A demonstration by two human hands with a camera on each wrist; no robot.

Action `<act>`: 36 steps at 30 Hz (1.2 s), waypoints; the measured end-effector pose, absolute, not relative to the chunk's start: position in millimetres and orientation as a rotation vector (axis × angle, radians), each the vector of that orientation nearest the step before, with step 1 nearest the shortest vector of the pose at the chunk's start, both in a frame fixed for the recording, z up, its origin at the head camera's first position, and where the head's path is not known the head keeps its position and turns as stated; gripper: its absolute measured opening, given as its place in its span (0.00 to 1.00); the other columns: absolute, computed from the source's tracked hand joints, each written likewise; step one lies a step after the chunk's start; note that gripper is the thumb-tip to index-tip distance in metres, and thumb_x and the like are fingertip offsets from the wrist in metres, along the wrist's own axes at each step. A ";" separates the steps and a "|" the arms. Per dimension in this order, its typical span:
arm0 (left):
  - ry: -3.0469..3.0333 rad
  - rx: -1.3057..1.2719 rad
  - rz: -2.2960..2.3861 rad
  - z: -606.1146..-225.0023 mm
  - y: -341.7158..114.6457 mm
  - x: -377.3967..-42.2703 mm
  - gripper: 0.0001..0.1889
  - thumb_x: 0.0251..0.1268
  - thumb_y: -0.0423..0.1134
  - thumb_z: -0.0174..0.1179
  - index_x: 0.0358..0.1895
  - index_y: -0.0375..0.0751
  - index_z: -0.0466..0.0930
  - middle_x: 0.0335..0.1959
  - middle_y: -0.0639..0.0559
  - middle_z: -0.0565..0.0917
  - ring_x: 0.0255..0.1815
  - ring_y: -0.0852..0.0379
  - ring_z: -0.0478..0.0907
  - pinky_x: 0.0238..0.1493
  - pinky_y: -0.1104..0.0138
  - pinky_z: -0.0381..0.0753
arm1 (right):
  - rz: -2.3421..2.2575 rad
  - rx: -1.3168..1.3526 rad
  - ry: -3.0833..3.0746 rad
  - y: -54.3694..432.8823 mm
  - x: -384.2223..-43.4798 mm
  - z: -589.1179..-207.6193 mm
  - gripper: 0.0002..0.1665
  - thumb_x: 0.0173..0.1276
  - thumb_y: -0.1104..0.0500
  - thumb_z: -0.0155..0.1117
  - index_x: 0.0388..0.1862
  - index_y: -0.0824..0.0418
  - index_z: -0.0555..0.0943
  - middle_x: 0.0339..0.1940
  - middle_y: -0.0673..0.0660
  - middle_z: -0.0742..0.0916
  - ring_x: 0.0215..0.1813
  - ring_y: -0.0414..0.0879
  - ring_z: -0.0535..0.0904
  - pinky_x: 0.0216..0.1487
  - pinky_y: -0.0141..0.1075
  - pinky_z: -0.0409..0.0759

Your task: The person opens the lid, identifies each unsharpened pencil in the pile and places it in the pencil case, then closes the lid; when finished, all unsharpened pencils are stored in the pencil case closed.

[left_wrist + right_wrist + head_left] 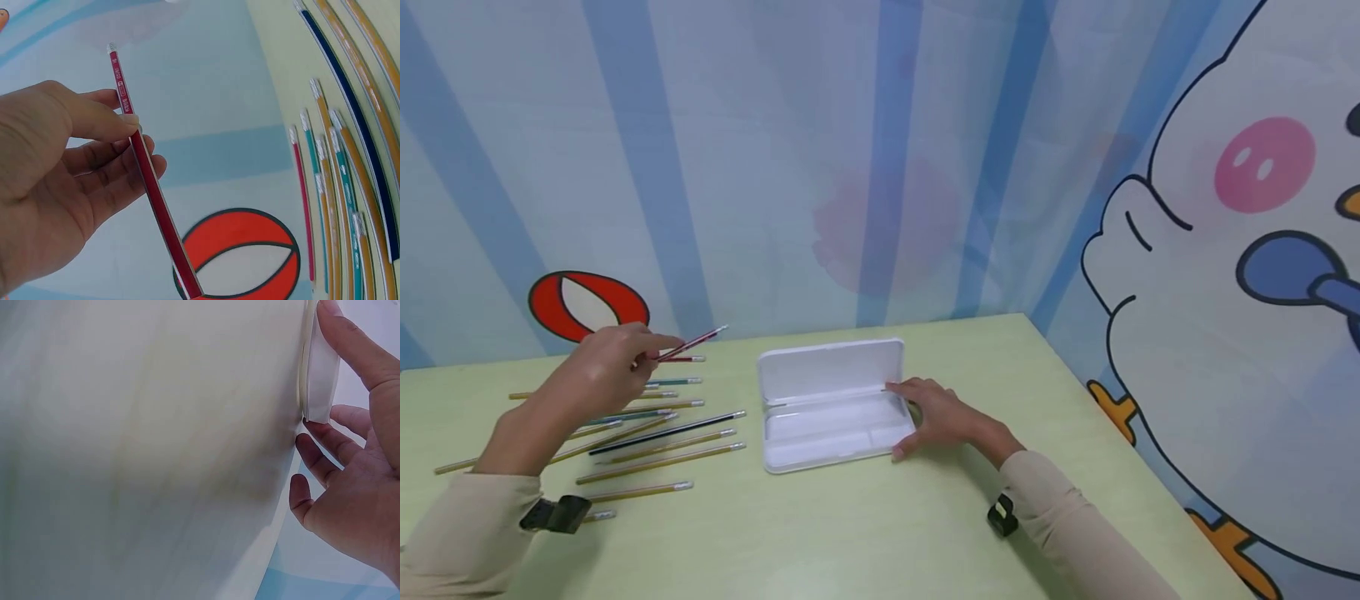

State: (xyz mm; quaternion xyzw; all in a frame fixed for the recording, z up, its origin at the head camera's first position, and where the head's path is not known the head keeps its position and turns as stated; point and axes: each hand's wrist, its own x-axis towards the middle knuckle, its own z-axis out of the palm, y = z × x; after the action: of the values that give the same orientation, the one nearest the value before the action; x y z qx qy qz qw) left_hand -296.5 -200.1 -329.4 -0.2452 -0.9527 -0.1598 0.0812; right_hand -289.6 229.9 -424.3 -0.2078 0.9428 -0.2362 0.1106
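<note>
My left hand [598,367] pinches a red pencil [159,200] between thumb and fingers, raised above the far left of the table. The pencil's white eraser end points up and away in the left wrist view. An open white pencil case [833,368] lies mid-table with its lid standing up at the back; no pencils show inside. My right hand [942,412] holds the case by its right side, thumb at the front corner and fingers near the hinge. In the right wrist view the case's white edge [323,375] sits between thumb and fingers.
Several pencils lie spread on the left of the pale table [865,533], among them a black pencil [666,433], yellow ones, teal ones and another red pencil [303,206]. A patterned curtain [760,167] hangs behind the table and along its right side.
</note>
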 end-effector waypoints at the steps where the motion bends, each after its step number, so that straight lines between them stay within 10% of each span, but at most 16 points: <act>1: -2.829 -0.744 -0.475 -328.9 -197.9 -292.7 0.20 0.61 0.21 0.55 0.55 0.33 0.84 0.33 0.44 0.82 0.27 0.55 0.70 0.23 0.68 0.69 | -0.692 -0.614 2.773 229.9 -289.5 -424.1 0.62 0.48 0.46 0.83 0.78 0.59 0.62 0.72 0.65 0.73 0.72 0.61 0.65 0.69 0.65 0.59; 22: -2.785 -1.077 -0.800 -340.7 -153.4 -264.4 0.20 0.60 0.21 0.62 0.53 0.44 0.87 0.28 0.61 0.79 0.30 0.64 0.71 0.31 0.71 0.77 | -0.695 -0.611 2.766 230.6 -290.4 -424.3 0.61 0.49 0.46 0.83 0.78 0.59 0.62 0.72 0.65 0.72 0.73 0.61 0.65 0.70 0.64 0.59; 36: -2.852 -1.199 -0.906 -361.3 -119.9 -274.0 0.20 0.62 0.21 0.58 0.53 0.41 0.87 0.34 0.53 0.84 0.33 0.62 0.76 0.34 0.70 0.78 | -0.684 -0.602 2.774 230.5 -291.0 -424.5 0.61 0.48 0.46 0.83 0.78 0.59 0.63 0.72 0.65 0.73 0.72 0.61 0.65 0.69 0.64 0.60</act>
State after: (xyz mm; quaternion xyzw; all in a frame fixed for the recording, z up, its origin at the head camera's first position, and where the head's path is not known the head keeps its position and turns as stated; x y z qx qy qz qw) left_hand -274.0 -119.9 -361.3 -0.3716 -0.8840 -0.2807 -0.0407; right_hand -291.0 230.5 -424.5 -0.2049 0.9442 -0.2328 0.1107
